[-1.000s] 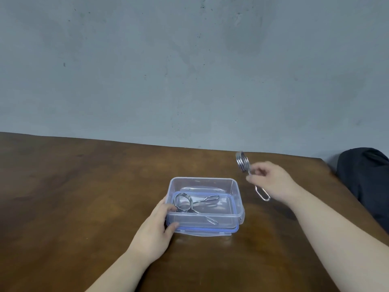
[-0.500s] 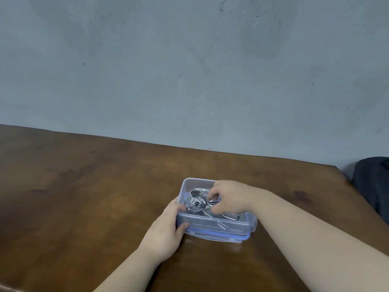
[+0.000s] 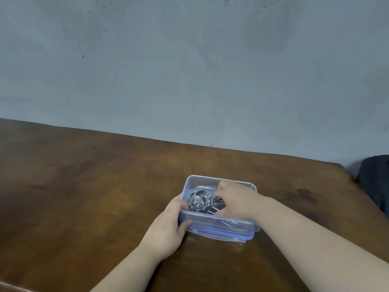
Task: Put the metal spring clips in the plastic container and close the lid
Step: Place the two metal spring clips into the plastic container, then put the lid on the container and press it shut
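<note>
Gripping container [image 3: 219, 223], clips [image 3: 200, 200]: both hands

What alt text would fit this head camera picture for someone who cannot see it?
A person's right hand reaches into a clear plastic container on a brown wooden table, fingers on a coiled metal spring clip. The left hand steadies the container's left end.

Head view, single camera: you look forward and slightly down from above the near edge of the wooden table [image 3: 84, 197], close enough that both forearms enter from the bottom. The grey wall [image 3: 189, 60] fills the upper half; the table's far right corner shows.
</note>
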A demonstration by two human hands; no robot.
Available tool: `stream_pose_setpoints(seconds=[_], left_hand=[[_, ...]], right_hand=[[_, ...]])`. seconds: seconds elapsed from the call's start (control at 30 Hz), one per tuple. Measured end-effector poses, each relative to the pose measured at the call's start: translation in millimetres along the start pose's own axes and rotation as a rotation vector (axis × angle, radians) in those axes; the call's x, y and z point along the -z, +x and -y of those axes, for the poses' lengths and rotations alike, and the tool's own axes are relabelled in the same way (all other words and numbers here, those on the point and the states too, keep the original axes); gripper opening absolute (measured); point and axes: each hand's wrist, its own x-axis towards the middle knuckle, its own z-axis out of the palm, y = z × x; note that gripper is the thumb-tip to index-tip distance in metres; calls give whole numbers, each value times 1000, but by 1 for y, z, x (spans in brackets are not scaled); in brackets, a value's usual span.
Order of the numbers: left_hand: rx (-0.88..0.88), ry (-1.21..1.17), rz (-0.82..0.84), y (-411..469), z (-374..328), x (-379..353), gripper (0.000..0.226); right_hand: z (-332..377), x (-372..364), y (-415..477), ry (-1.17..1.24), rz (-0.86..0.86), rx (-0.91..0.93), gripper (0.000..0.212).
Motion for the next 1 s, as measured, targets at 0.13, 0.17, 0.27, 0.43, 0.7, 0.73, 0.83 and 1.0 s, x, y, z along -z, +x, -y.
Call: stream_pose_setpoints(seconds=[0.13,0.17,0.27,0.43,0.7,0.73,0.83,1.0], left_hand=[[-18,-9,0,1,1,-1,36],[-22,-11,-1,1,1,-1,36],[-36,-14,-5,1,2,-1,35],[-46,-12,-19,1,4,-3,37],[23,-51,-22,1,4,-4,55],[61,-73,-21,1,5,-4,63],[128,-142,-13,1,6,-4,81],[142,-209,-55,-1,6,-7,76]], right_hand=[[-2,0,-5,-42,11,-13,36],[-3,0,-6,-31,4,-23,37],[-6,1,-9,-22,0,-42,38],[-14,2,-24,108,-119,-36,33],[-9,-22,-66,194,-239,91,41],[-8,-27,-65,145,-254,106,41],[-5,-35,-63,52,-340,129,31],[-9,-32,-66,17,-436,126,31]])
